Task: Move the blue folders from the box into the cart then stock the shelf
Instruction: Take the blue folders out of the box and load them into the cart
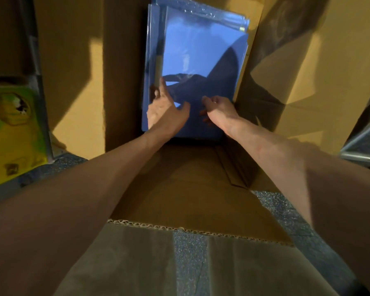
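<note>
A stack of blue folders [198,50] in clear plastic wrap lies at the bottom of a deep cardboard box [73,60]. Both my arms reach down into the box. My left hand [166,107] lies on the near left part of the top folder, fingers stretched forward and thumb spread to the right. My right hand [217,111] is at the near right part of the stack, with its fingers curled down onto the top folder's surface. The near edge of the stack shows just below my hands.
The box's flaps stand open, one near flap [179,214] lying toward me. A yellow-green package [13,129] sits at the left. A metal cart edge [363,146] shows at the right. Speckled blue-grey floor [190,253] lies below.
</note>
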Demonstrator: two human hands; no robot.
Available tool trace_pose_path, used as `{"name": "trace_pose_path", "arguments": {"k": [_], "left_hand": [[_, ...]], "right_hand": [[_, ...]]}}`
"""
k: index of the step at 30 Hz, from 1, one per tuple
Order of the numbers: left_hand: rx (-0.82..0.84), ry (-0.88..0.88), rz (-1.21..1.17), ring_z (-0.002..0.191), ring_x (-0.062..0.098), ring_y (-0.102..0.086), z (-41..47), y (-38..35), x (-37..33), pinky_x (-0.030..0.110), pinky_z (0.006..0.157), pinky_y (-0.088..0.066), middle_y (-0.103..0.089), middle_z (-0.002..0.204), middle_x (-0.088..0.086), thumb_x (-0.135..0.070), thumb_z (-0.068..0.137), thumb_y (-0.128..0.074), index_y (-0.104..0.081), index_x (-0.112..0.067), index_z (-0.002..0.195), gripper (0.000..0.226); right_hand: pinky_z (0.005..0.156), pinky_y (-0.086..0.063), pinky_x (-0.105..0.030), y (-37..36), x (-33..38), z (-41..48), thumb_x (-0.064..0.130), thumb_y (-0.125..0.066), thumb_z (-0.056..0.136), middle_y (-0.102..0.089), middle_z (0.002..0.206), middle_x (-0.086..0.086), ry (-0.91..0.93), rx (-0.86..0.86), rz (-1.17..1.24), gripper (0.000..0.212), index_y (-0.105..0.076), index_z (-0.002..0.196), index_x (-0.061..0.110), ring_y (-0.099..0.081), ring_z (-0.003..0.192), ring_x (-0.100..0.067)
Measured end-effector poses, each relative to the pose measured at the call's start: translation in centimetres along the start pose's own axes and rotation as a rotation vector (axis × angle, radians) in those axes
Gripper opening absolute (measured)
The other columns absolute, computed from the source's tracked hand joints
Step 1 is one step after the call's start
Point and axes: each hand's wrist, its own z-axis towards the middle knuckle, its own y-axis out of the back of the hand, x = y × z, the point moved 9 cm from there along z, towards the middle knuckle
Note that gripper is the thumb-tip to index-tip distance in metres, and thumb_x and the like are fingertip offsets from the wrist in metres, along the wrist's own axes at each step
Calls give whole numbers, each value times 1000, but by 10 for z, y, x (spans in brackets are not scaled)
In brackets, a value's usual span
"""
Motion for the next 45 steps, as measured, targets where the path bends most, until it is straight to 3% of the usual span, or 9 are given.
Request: {"name": "trace_pose_path", "arguments": {"k": [2, 7, 14, 19, 24, 28, 36, 41, 45], "left_hand": [[57, -40, -46, 109, 24, -61, -3, -6, -3, 28, 76, -43, -60, 134, 9, -35, 96, -60, -9, -18, 162, 85], [83, 40, -196, 146, 31, -33, 14, -9, 1, 45, 116, -36, -32, 160, 10, -33, 89, -67, -18, -16, 159, 87], [162, 99, -376, 115, 20, -59, 14, 4, -3, 37, 92, -54, -57, 130, -1, -34, 77, -74, -41, -23, 144, 75], [391, 28, -624, 93, 12, -66, -38, 4, -47, 28, 78, -52, -71, 111, 0, 3, 86, -58, -63, -11, 129, 46], [341, 96, -582, 94, 9, -65, -29, 16, -37, 26, 76, -52, -64, 131, 7, 2, 90, -53, -56, -16, 138, 52], [103, 124, -341, 134, 29, -47, 12, 36, -4, 39, 108, -43, -44, 150, 10, -24, 84, -62, -39, -17, 150, 70], [20, 182, -423, 117, 25, -62, 24, 26, 1, 30, 84, -54, -61, 134, 5, -24, 86, -69, -47, -19, 144, 63], [276, 46, -577, 105, 14, -67, -10, 23, -23, 33, 88, -58, -69, 119, -1, -25, 66, -84, -59, -24, 135, 73], [546, -32, -556, 110, 13, -64, -47, 11, -57, 30, 98, -53, -66, 127, -2, -16, 59, -86, -53, -22, 144, 91]], "right_hand": [[88, -56, -53, -1, -1, 7, 48, -48, 96, -73, 95, -12, 6, -17, -1, 35, -57, 75, 22, -69, 89, -34], [90, -55, -54, -2, 10, 7, 46, -44, 97, -72, 95, -12, 18, -18, 27, 34, -58, 76, 22, -68, 91, -35], [82, -47, -29, 26, 39, -13, 59, -51, 95, -66, 107, 0, 124, -100, 76, 47, -62, 114, 17, -62, 103, -20], [102, -37, -22, 44, 52, -43, 59, -67, 85, -53, 146, -4, 188, -127, 89, 86, -35, 153, 18, -49, 133, -21], [98, -40, -23, 64, 47, -49, 57, -63, 89, -59, 138, -3, 225, -53, -11, 70, -42, 147, 23, -53, 127, -21], [105, -48, -49, 57, 39, -35, 67, -65, 81, -54, 142, -2, 185, 32, -1, 83, -36, 151, 33, -51, 130, -26], [90, -57, -45, 49, 57, -22, 69, -60, 84, -67, 119, -3, 280, 39, -170, 68, -54, 135, 24, -64, 106, -24], [98, -53, -50, 62, 45, -40, 82, -60, 72, -59, 137, -1, 115, -9, 19, 92, -47, 145, 27, -57, 123, -25], [90, -57, -49, 63, 40, -66, 81, -59, 74, -60, 130, 4, 68, -7, 132, 74, -59, 125, 27, -59, 117, -22]]}}
